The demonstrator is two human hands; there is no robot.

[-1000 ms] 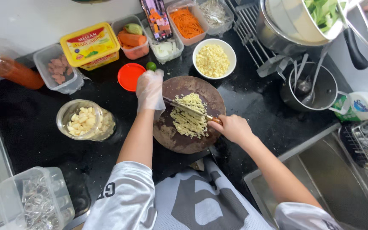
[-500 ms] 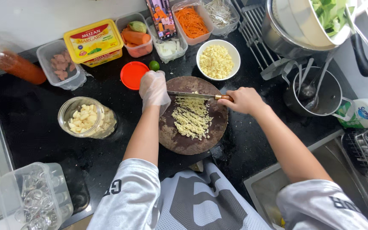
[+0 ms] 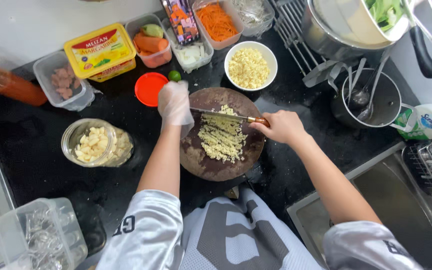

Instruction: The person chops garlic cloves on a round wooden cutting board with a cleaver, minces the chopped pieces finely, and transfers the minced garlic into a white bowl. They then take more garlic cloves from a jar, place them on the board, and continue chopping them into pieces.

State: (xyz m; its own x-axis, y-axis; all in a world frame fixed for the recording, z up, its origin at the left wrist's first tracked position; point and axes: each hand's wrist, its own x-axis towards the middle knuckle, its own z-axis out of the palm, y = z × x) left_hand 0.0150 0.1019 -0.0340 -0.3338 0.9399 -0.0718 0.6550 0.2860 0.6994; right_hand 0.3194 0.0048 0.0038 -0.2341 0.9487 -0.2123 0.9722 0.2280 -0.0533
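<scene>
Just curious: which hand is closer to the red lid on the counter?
Left. The gloved left hand sits just right of the red lid, nearly touching; the right hand grips the knife across the board.

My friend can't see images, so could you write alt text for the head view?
A right hand holds a knife across minced garlic on a round board, the gloved left hand on the blade's tip. Bowls and tubs of ingredients ring the dark counter.

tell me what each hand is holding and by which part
The right hand holds a knife by its brown handle, blade lying across the chopped garlic. The gloved left hand presses on the blade's tip end, not gripping it.
</scene>
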